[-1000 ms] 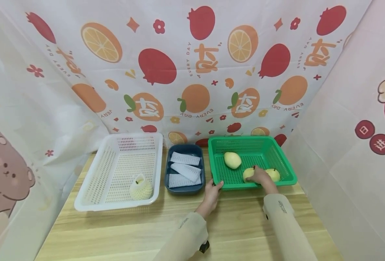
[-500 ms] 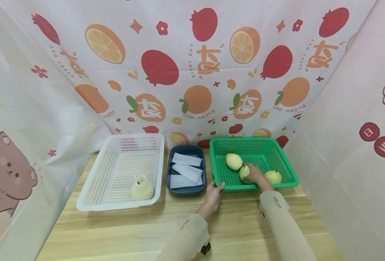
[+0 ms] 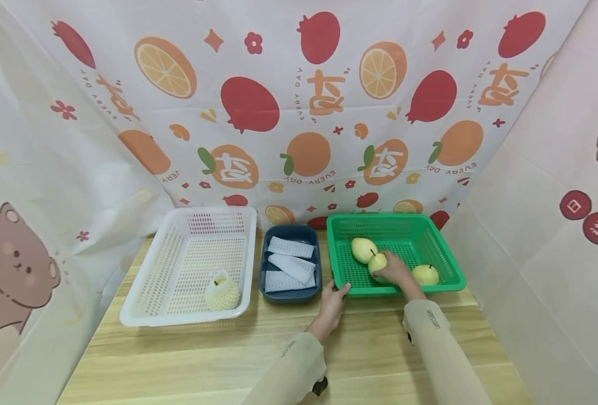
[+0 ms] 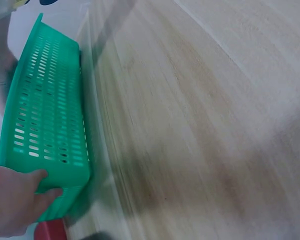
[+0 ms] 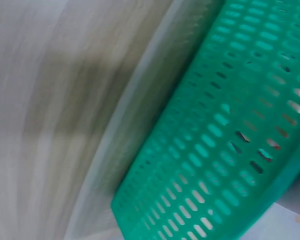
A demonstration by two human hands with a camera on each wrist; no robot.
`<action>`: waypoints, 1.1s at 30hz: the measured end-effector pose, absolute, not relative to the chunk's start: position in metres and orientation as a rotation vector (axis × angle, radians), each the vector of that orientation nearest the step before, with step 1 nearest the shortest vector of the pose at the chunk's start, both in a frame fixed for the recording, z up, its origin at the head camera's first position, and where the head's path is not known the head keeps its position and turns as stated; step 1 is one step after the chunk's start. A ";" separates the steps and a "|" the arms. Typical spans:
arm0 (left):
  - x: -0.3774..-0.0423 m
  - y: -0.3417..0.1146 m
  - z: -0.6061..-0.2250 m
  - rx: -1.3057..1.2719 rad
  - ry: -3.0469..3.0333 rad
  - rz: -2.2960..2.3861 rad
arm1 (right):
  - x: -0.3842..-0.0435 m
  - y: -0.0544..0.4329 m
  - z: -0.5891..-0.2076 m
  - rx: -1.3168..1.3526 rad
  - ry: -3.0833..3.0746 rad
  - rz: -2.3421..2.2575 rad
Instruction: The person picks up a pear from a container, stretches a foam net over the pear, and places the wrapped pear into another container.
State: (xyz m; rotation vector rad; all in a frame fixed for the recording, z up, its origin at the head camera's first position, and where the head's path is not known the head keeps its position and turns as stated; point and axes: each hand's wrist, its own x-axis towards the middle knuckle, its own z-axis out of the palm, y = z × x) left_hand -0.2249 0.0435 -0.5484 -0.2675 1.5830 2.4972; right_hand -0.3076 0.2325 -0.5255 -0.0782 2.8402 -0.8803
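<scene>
My left hand grips the near left corner of a green basket. In the left wrist view, its thumb and a finger lie against the outside of the basket wall. Inside the basket, my right hand holds a pale yellow pear, stem up, around its right side. A second pear sits just behind and left of it, and a third pear lies at the right. In the right wrist view the basket wall hides most of that hand.
Left of the green basket stands a dark blue tray with several white foam net sleeves. Farther left, a white basket holds one pear in a foam net. A printed curtain hangs behind the wooden table.
The right hand has moved the held pear leftward and a little back inside the green basket, away from the right pear and close to the left one. The left hand stays at the corner.
</scene>
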 end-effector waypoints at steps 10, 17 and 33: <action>-0.219 0.038 -0.541 -0.415 2.050 2.502 | -0.295 0.215 -0.497 -0.149 2.932 -1.022; -0.216 0.017 -0.513 -0.104 2.090 2.618 | -0.279 0.198 -0.479 -0.178 2.927 -1.165; -0.224 -0.032 -0.476 0.552 2.026 2.052 | -0.241 0.154 -0.457 -0.212 2.540 -1.515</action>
